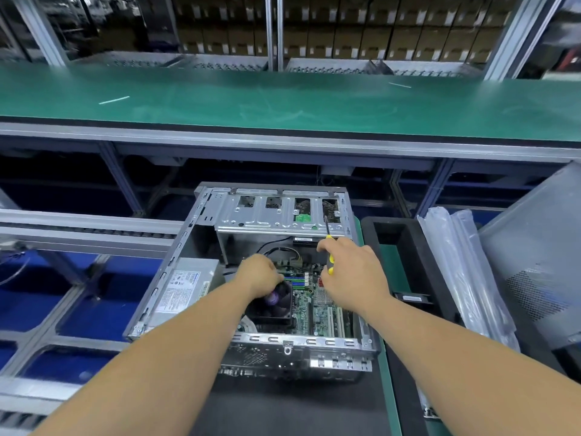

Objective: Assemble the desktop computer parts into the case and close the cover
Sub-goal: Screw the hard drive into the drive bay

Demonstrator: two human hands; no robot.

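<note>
Screwdriver [328,243] in right hand [352,272], above motherboard [317,305].

Long green surface [283,102] spans far side, aluminium edge along near rim. Two thin white strips on it: one far left [113,100], one far right [400,85]. Stacked brown cartons [361,29] behind, past grey frame posts [273,33]. Clear plastic bags [465,272] lean at right. Black foam tray [405,247] just left of bags. Blue panels [88,297] under metal rails, near left.
</note>
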